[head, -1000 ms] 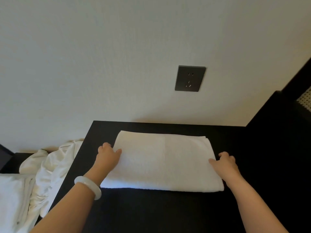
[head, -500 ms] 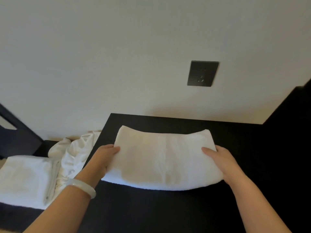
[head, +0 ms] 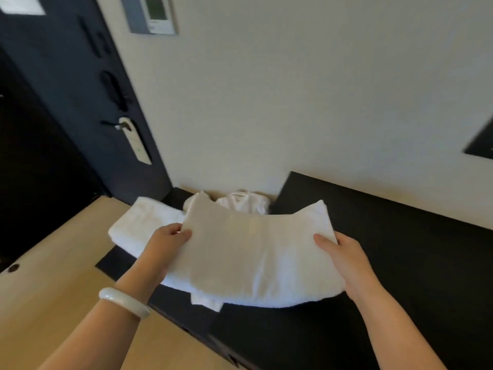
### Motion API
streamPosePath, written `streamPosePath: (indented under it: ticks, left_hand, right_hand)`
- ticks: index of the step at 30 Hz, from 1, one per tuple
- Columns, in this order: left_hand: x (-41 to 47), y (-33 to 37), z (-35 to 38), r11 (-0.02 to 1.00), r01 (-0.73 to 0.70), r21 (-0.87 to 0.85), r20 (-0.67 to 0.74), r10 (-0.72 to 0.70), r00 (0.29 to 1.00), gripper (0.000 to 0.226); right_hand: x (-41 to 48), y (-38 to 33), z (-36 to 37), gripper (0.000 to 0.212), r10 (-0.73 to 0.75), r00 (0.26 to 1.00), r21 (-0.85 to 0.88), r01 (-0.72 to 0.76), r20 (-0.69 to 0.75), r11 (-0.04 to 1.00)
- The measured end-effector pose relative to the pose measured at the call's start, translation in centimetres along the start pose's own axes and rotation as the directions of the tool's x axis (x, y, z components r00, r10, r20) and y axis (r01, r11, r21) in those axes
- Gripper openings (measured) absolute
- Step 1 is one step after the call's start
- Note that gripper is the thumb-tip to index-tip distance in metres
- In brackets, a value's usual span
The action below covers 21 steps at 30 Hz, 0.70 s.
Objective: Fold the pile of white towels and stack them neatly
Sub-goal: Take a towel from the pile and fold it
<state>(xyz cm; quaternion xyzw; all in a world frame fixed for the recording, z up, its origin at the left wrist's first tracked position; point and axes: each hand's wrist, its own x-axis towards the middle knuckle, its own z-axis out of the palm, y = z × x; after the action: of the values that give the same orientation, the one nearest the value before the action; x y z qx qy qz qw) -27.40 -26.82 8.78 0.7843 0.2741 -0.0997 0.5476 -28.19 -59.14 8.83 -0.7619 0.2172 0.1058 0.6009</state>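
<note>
A folded white towel (head: 256,252) hangs in the air between my hands, sagging a little in the middle. My left hand (head: 166,243) grips its left edge, thumb on top. My right hand (head: 344,256) grips its right edge the same way. The towel is above the left end of the black table (head: 400,236). To the left lies a folded white towel (head: 141,225) on a lower black surface (head: 112,260). Behind it sits a crumpled heap of white cloth (head: 242,202).
A dark door (head: 88,102) with a handle and a hanging tag stands at the left. A thermostat panel (head: 152,14) is on the cream wall. Light wooden floor (head: 53,303) runs along the lower left. A dark wall plate (head: 480,145) shows at the right edge.
Both hands took hold of the folded towel, lifted it off the black table and carried it left. The view swung left, bringing the door and the other folded towel into sight.
</note>
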Motion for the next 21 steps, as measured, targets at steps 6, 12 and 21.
streamPosePath:
  ticks: [6,12,21]
  left_hand:
    - [6.0,-5.9,-13.2,1.000,-0.008,0.006,-0.029,0.009,1.000,0.014]
    - [12.4,-9.6,-20.6,0.994,-0.017,0.110,0.022,0.014,1.000,0.014]
    - [22.6,-11.1,-24.4,0.975,0.006,0.222,0.046,-0.016,0.999,0.015]
  right_hand:
    - [-2.3,-1.3,15.8,0.005,-0.031,0.999,-0.080,0.034,0.043,0.996]
    - [-2.2,0.8,28.1,0.014,-0.035,0.999,-0.227,0.036,0.007,0.973]
    - [3.8,3.6,38.2,0.013,0.108,0.994,-0.157,-0.112,-0.034,0.981]
